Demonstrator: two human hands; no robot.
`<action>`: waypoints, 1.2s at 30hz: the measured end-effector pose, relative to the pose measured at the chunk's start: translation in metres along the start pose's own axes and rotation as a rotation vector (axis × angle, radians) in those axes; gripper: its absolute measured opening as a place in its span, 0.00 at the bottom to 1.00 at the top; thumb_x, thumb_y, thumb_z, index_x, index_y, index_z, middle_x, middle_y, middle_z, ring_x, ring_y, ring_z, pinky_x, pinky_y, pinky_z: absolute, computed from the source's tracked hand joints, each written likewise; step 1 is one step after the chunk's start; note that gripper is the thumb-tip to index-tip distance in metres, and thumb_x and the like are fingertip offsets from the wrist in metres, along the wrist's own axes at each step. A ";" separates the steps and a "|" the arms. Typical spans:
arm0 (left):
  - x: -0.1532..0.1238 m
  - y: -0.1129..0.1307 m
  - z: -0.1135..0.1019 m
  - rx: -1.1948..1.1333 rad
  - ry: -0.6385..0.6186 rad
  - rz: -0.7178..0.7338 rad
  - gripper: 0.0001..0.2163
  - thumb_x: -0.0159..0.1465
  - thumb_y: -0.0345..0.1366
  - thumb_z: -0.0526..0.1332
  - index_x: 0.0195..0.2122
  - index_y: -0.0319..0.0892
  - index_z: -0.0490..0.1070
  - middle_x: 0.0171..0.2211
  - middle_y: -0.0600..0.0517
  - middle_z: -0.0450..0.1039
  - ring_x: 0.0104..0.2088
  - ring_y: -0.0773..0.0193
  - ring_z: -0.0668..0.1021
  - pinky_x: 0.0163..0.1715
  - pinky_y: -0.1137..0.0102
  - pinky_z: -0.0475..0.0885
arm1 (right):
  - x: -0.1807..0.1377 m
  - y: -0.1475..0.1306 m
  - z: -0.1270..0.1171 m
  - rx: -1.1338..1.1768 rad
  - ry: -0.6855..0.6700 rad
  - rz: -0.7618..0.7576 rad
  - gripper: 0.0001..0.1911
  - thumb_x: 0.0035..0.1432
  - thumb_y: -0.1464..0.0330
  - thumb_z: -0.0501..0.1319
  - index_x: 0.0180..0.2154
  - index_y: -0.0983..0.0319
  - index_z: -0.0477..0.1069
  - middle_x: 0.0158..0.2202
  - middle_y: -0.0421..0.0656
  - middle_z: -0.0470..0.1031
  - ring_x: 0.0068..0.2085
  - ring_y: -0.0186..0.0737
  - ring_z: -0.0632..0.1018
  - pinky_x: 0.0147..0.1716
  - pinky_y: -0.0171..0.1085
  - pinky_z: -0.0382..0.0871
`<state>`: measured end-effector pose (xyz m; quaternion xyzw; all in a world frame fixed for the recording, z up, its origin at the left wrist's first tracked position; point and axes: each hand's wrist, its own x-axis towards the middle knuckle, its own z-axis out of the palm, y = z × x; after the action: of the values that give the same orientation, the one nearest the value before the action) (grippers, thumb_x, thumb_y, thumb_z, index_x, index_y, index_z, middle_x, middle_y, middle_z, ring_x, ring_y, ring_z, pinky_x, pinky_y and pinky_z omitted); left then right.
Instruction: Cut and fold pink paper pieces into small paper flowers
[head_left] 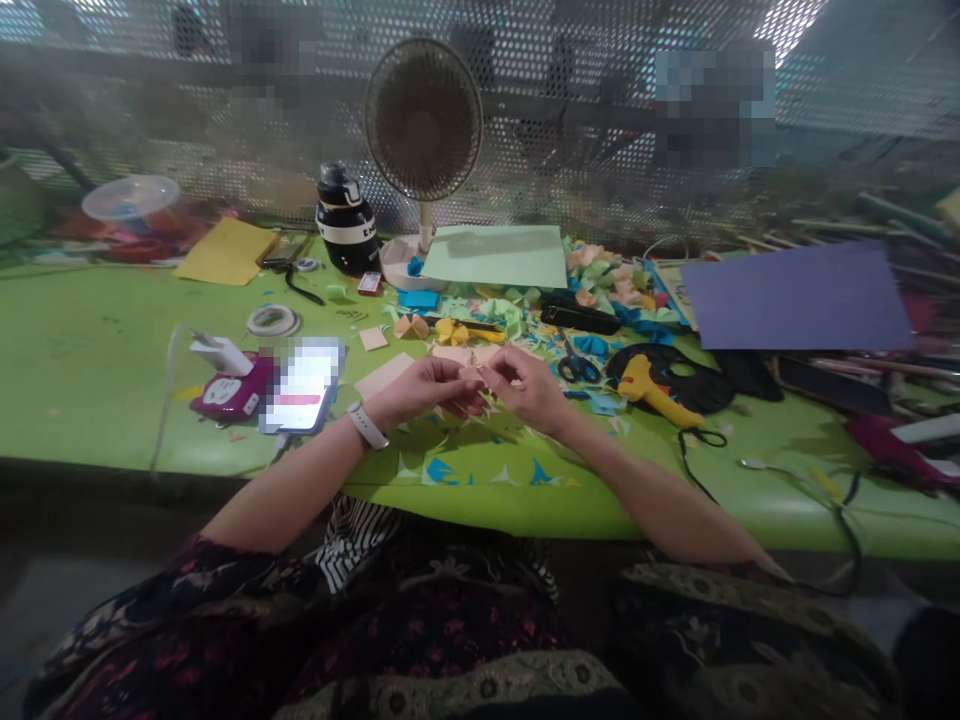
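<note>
Both my hands meet over the middle of the green table (97,360). My left hand (427,390), with a white watch on its wrist, pinches a small peach paper piece (472,375). My right hand (529,385) has its fingers closed on the same piece from the other side. More peach paper squares (382,375) lie just beyond my fingers. Blue and yellow paper scraps (442,468) lie under my wrists.
A phone (304,390) and a pink power bank (229,392) lie to the left. Scissors (576,362), a yellow glue gun (652,388) and a black stapler (579,318) lie to the right. A fan (424,120), a bottle (345,220), green (499,258), yellow (225,252) and purple (795,298) sheets stand behind.
</note>
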<state>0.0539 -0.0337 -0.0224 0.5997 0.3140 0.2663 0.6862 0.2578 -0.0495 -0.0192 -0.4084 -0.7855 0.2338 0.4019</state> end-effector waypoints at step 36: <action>0.002 -0.002 -0.010 0.076 0.026 0.043 0.16 0.60 0.48 0.70 0.32 0.38 0.75 0.32 0.46 0.82 0.31 0.66 0.83 0.35 0.72 0.79 | 0.013 0.001 -0.027 0.313 -0.359 0.263 0.17 0.60 0.58 0.63 0.24 0.61 0.69 0.21 0.37 0.72 0.22 0.30 0.72 0.23 0.32 0.66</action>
<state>0.0476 -0.0254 -0.0252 0.6287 0.3197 0.2767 0.6527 0.2762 -0.0370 0.0007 -0.3918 -0.7386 0.4715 0.2805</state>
